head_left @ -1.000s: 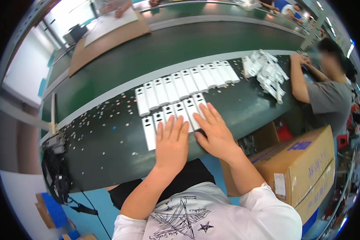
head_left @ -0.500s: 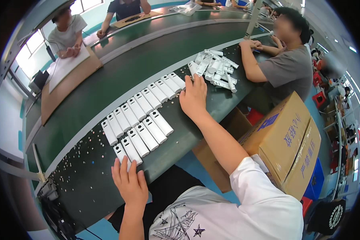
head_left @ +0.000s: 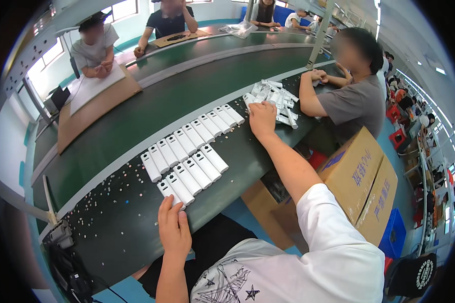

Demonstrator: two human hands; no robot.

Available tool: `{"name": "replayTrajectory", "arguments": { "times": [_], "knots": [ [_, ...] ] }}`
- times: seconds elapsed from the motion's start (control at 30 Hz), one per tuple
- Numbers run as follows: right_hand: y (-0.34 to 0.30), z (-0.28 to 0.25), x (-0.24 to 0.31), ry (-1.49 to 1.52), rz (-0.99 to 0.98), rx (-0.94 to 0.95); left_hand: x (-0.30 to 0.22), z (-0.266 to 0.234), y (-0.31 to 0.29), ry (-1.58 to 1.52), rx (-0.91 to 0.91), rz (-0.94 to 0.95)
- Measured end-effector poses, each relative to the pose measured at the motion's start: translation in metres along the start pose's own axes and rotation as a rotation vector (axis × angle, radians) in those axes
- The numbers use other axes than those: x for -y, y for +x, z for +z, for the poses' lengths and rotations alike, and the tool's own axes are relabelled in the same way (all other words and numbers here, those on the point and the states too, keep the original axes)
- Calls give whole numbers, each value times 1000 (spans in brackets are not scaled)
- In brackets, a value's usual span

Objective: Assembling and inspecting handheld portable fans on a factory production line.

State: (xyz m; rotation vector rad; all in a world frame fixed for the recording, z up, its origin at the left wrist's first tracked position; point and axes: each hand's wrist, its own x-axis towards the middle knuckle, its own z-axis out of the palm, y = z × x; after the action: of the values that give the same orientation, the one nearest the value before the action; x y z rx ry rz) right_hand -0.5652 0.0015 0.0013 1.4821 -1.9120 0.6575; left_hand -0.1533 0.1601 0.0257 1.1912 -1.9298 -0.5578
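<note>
Several flat white plastic casings, each with a small dark flower-shaped cutout near one end, lie side by side in two rows: a long far row [head_left: 188, 137] and a shorter near row [head_left: 199, 171]. My left hand [head_left: 175, 225] is open, its fingertips at the lower end of the leftmost casing [head_left: 165, 188] in the near row. To the right is a jumbled pile of similar white casings [head_left: 273, 93]. My right hand [head_left: 263, 120] lies at the pile's near-left edge, fingers apart and slightly bent over the casings there; its fingertips partly hide what they touch.
Small pale bits [head_left: 117, 189] are scattered over the dark green tabletop [head_left: 131, 230] on the left. A conveyor belt [head_left: 111, 146] runs behind. A person in a grey shirt [head_left: 356, 98] sits beyond the pile. A cardboard box [head_left: 356, 177] stands at my right.
My right hand has moved from beside the far row's right end to the pile. My left hand remains at the near row's left end. The whole view has shifted slightly.
</note>
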Motion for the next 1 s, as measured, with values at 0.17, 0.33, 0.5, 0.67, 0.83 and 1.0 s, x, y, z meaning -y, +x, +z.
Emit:
{"name": "replayTrajectory", "arguments": {
  "times": [0.17,0.33,0.5,0.67,0.83,1.0],
  "knots": [
    [26,-16,1,257,-113,-193,2,-1,-1,-21,-21,14],
    [43,-75,69,889,50,-67,3,2,1,-39,-38,14],
    [27,-77,80,895,-15,824,10,2,-3,-55,-40,-8],
    [-25,-75,85,909,105,510,12,7,-3,-57,-62,0],
    [-71,-85,76,869,221,340,10,4,-4,85,-121,51],
    [-94,-114,80,635,-27,363,9,9,-6,165,-79,-42]
  ]
}}
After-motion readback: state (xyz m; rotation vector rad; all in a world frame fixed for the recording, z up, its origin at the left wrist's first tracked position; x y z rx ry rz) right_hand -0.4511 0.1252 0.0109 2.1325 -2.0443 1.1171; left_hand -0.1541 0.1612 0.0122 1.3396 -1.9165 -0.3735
